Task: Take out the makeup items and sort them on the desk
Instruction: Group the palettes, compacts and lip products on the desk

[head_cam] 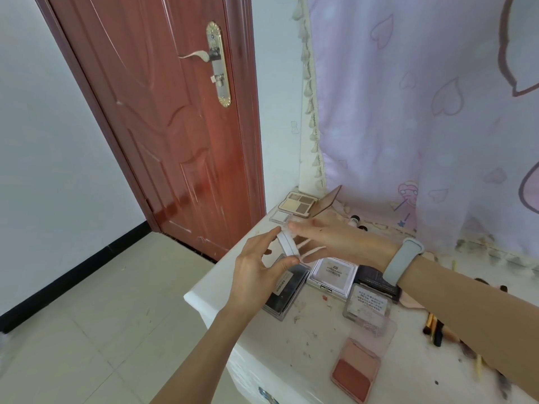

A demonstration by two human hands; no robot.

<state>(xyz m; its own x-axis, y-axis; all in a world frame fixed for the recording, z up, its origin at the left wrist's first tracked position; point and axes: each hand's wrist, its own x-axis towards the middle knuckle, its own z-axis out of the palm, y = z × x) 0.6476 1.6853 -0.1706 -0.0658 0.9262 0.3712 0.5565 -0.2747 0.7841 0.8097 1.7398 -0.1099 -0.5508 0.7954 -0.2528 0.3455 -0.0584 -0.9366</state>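
Note:
Over the left end of the white desk (309, 339), my left hand (256, 269) and my right hand (341, 240) together hold a small white compact (287, 243) edge-up. My left thumb and fingers pinch its near and far ends; my right fingers touch its far side. Beneath lie a black palette (287, 290), a clear white-labelled case (334, 272), a black compact (376, 281) and a small clear labelled case (367, 304). A pink blush palette (357, 368) lies open near the front edge. An open eyeshadow palette (299, 202) sits at the far corner.
A small clear case (280, 216) lies by the eyeshadow palette. Makeup brushes (437, 330) are scattered at the right under my forearm. Small bottles (355, 221) stand near a pink curtain (423, 112). A red-brown door (163, 112) and tiled floor are on the left.

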